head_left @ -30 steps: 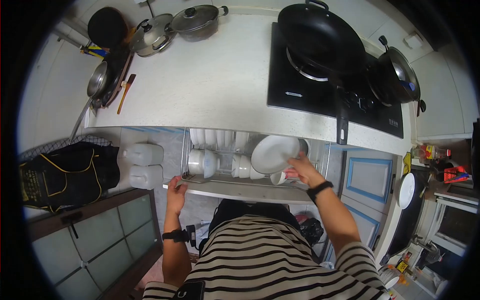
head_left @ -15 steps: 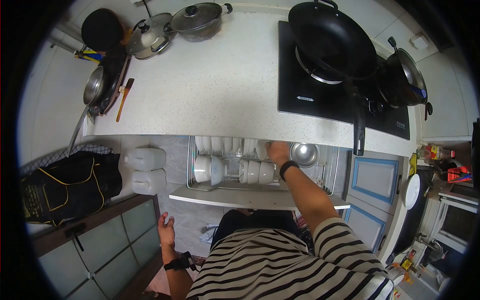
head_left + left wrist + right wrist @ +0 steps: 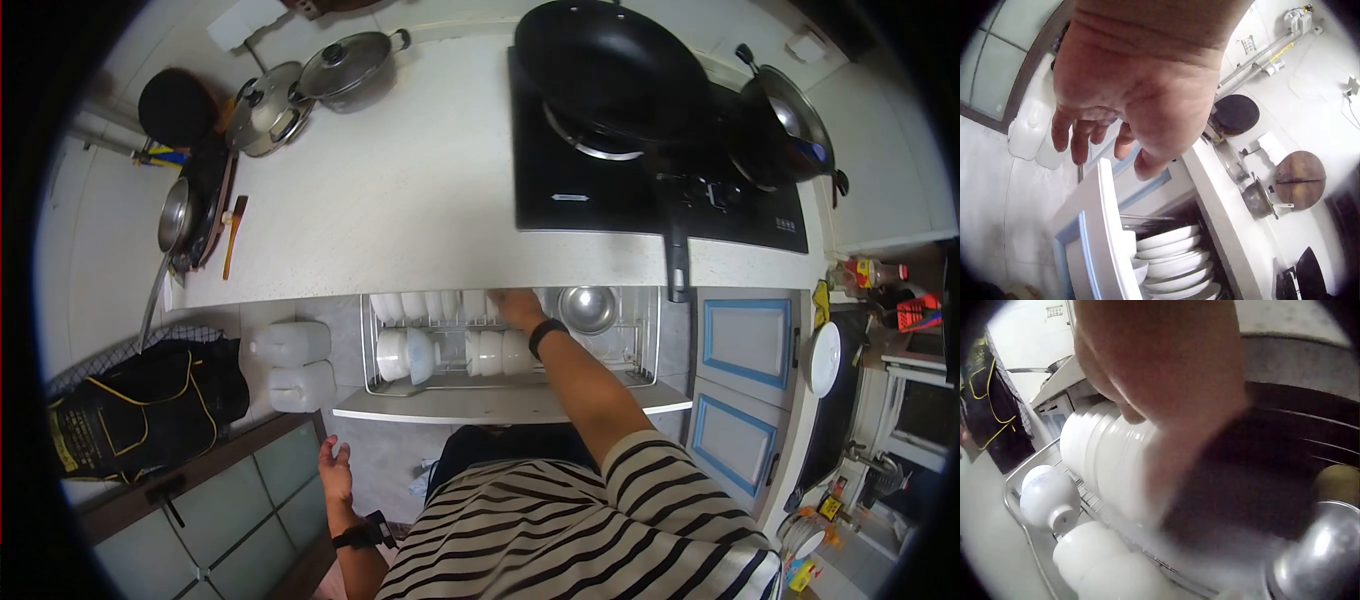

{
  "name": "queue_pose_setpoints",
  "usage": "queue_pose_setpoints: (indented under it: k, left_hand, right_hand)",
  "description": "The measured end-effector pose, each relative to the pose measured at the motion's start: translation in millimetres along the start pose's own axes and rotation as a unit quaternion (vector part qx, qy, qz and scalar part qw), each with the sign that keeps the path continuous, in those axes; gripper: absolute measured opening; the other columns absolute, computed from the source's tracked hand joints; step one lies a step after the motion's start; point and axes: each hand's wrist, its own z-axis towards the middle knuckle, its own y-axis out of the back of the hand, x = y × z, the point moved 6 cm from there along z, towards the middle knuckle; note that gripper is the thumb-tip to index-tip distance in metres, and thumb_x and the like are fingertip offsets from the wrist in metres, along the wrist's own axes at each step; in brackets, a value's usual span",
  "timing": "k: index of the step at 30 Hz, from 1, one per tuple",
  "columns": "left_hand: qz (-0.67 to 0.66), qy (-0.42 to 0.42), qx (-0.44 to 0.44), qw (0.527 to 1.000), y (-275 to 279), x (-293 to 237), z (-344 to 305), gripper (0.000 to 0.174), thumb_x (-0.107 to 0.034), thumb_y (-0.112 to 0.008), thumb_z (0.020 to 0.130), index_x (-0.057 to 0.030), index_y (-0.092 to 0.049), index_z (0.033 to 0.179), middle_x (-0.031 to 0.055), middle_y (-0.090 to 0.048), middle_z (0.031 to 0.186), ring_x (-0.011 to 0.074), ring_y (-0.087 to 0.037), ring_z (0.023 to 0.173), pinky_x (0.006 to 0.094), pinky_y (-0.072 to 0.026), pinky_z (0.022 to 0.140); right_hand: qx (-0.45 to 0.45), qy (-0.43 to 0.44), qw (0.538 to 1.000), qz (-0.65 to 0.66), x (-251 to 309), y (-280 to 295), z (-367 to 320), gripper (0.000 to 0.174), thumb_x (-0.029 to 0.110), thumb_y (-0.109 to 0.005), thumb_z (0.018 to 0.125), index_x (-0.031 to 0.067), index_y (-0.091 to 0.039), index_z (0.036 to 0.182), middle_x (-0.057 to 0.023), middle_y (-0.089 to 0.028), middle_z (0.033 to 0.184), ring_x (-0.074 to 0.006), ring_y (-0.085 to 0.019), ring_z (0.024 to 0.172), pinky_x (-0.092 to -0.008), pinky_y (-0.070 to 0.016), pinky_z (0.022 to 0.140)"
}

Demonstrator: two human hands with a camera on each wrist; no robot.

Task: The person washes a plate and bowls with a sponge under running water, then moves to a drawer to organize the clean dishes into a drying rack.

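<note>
My right hand [image 3: 517, 308] reaches down into the pulled-out drawer, at the right end of a row of upright white plates [image 3: 412, 306]. In the right wrist view the hand [image 3: 1160, 369] overlaps the plates' upper edges [image 3: 1107, 444]. Its fingers are mostly hidden and blurred, so I cannot tell whether they grip a plate. In front of that row lie several white bowls [image 3: 490, 353] on their sides, and a shiny metal bowl [image 3: 587, 309] sits to the hand's right. My left hand [image 3: 337, 470] hangs free left of the drawer front [image 3: 440, 405], fingers loosely bent.
Above the drawer runs a white countertop [image 3: 400, 200] with a black wok [image 3: 615, 70] on the gas hob [image 3: 540, 205]; the wok's handle [image 3: 677, 265] sticks out over the front edge. Lidded pots [image 3: 350, 72] stand at the back left. White jugs [image 3: 300, 385] are on the floor.
The white plate my right hand held over the drawer now no longer shows there; that hand has moved left to the plate row. My left hand has come off the drawer front.
</note>
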Motion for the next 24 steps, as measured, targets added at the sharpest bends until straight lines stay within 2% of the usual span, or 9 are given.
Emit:
queue_pose_setpoints:
  k: [4, 7, 10, 13, 16, 17, 18, 20, 24]
  left_hand:
    - [0.003, 0.017, 0.018, 1.0, -43.2, -38.3, -7.8, 0.035, -0.016, -0.061, 0.085, -0.0096, -0.052, 0.119, 0.0034, -0.054, 0.108, 0.0124, -0.048, 0.084, 0.0266, -0.0397, 0.072]
    - [0.002, -0.028, 0.062, 0.998, -82.6, -58.1, -0.6, 0.036, -0.017, -0.062, 0.084, -0.0116, -0.053, 0.119, 0.0007, -0.053, 0.108, 0.0104, -0.047, 0.081, 0.0269, -0.0389, 0.071]
    - [0.0, -0.031, 0.119, 0.992, -132.0, -78.9, -1.5, 0.04, -0.029, -0.064, 0.084, -0.017, -0.053, 0.121, -0.0028, -0.055, 0.111, 0.0133, -0.052, 0.098, 0.0364, -0.039, 0.083]
    - [-0.026, -0.017, 0.199, 0.98, -191.5, -123.1, -25.2, 0.058, -0.044, -0.061, 0.085, -0.0141, -0.045, 0.132, 0.0012, -0.051, 0.128, 0.0185, -0.051, 0.108, 0.0426, -0.0345, 0.092]
    - [-0.055, -0.039, 0.256, 0.964, -248.8, -169.6, -53.8, 0.064, -0.047, -0.06, 0.085, -0.0123, -0.041, 0.135, 0.0038, -0.049, 0.133, 0.0192, -0.051, 0.11, 0.0414, -0.0343, 0.093]
    - [-0.04, -0.071, 0.277, 0.957, -283.7, -197.0, -80.5, 0.048, -0.046, -0.06, 0.087, -0.0171, -0.05, 0.125, -0.0011, -0.056, 0.12, 0.0124, -0.053, 0.099, 0.0318, -0.038, 0.083]
    - [-0.028, -0.073, 0.287, 0.955, -299.8, -206.7, -91.8, 0.048, -0.045, -0.06, 0.087, -0.0167, -0.051, 0.124, -0.001, -0.057, 0.12, 0.0125, -0.054, 0.098, 0.0316, -0.0381, 0.083]
    - [-0.007, -0.075, 0.303, 0.95, -324.0, -215.6, -111.8, 0.047, -0.044, -0.06, 0.087, -0.0159, -0.051, 0.124, -0.0009, -0.057, 0.119, 0.0127, -0.054, 0.097, 0.031, -0.0383, 0.082]
    - [-0.013, -0.056, 0.321, 0.945, -346.0, -212.1, -128.6, 0.053, -0.043, -0.058, 0.088, -0.0143, -0.045, 0.131, 0.0003, -0.057, 0.12, 0.0141, -0.054, 0.099, 0.0309, -0.0388, 0.08]
  right_hand:
    - [0.076, 0.031, 0.99, 0.114, -43.9, 33.9, -52.1, 0.048, 0.036, -0.057, 0.087, -0.0057, -0.058, 0.11, -0.0231, -0.063, 0.104, -0.0331, -0.061, 0.098, -0.035, -0.0473, 0.086]
    - [0.087, 0.049, 0.974, 0.203, -91.3, 75.2, -106.2, 0.049, 0.034, -0.063, 0.085, -0.0032, -0.055, 0.116, -0.0138, -0.066, 0.099, -0.0241, -0.063, 0.088, -0.0315, -0.0489, 0.078]
    - [0.068, -0.076, 0.93, 0.353, -145.2, 150.4, -175.9, 0.046, 0.036, -0.062, 0.087, 0.0066, -0.054, 0.121, -0.0044, -0.064, 0.101, -0.0132, -0.059, 0.089, -0.0292, -0.0473, 0.072]
    - [-0.079, -0.117, 0.861, 0.488, -228.6, 229.7, -243.3, 0.038, 0.035, -0.06, 0.088, 0.0104, -0.055, 0.117, -0.0014, -0.062, 0.104, -0.0096, -0.059, 0.086, -0.0252, -0.0466, 0.068]
    - [-0.262, -0.176, 0.769, 0.555, -326.7, 291.8, -316.1, 0.033, 0.036, -0.058, 0.09, 0.0125, -0.056, 0.112, 0.0, -0.062, 0.099, -0.0104, -0.06, 0.083, -0.0252, -0.0477, 0.065]
    - [-0.334, -0.209, 0.713, 0.58, -381.3, 313.6, -353.9, 0.034, 0.038, -0.057, 0.09, 0.0119, -0.056, 0.111, -0.0001, -0.062, 0.095, -0.011, -0.06, 0.083, -0.0261, -0.0482, 0.065]
    - [-0.394, -0.24, 0.655, 0.598, -425.1, 322.8, -382.9, 0.035, 0.04, -0.056, 0.09, 0.0113, -0.055, 0.109, -0.0001, -0.062, 0.092, -0.0116, -0.061, 0.082, -0.0269, -0.0487, 0.064]
    - [-0.436, -0.245, 0.55, 0.669, -490.8, 323.3, -416.3, 0.04, 0.045, -0.053, 0.091, 0.0092, -0.054, 0.108, -0.0016, -0.061, 0.089, -0.0126, -0.061, 0.083, -0.0287, -0.0493, 0.062]
    - [-0.491, -0.285, 0.45, 0.689, -550.1, 326.9, -446.5, 0.045, 0.048, -0.052, 0.091, 0.0063, -0.052, 0.108, -0.0041, -0.061, 0.086, -0.0148, -0.062, 0.077, -0.031, -0.0498, 0.061]
